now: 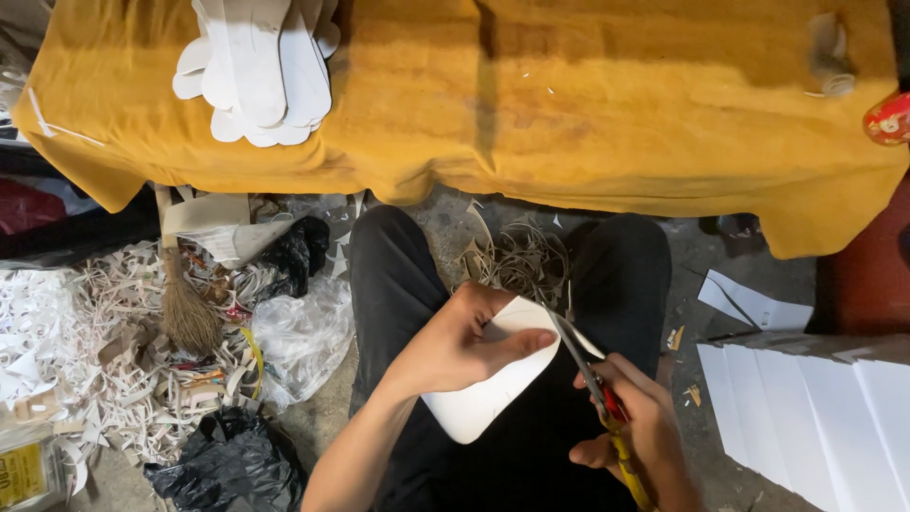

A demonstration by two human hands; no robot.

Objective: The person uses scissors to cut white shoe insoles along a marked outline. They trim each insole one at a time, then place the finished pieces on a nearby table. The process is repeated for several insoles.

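Scissors (592, 379) with a red and yellow grip sit in the right hand (630, 427) at lower centre-right of the frame, fingers closed through the handles, blades meeting the edge of a white cut-out piece (493, 384). The left hand (455, 346) clasps that piece from the left — thumb lying across its top face, fingers underneath — over the lap at lower centre.

Handling, judged from appearance: the piece looks thin, light and fairly stiff, like card or foam sheet; it holds its flat shape unsupported and is likely to crease if pinched hard. Best hold is on the broad flat area away from the cutting line, as the left hand has it.

Surroundings: a yellow cloth (616, 104) covers a low surface across the top of the frame, with a stack of white cut shapes (261, 71) at upper left. A stack of white sheets (806, 417) lies at lower right. Offcut strips (85, 351), a small broom (185, 308) and plastic bags litter the concrete floor (687, 261) at left — curled trimmings lie between the knees.
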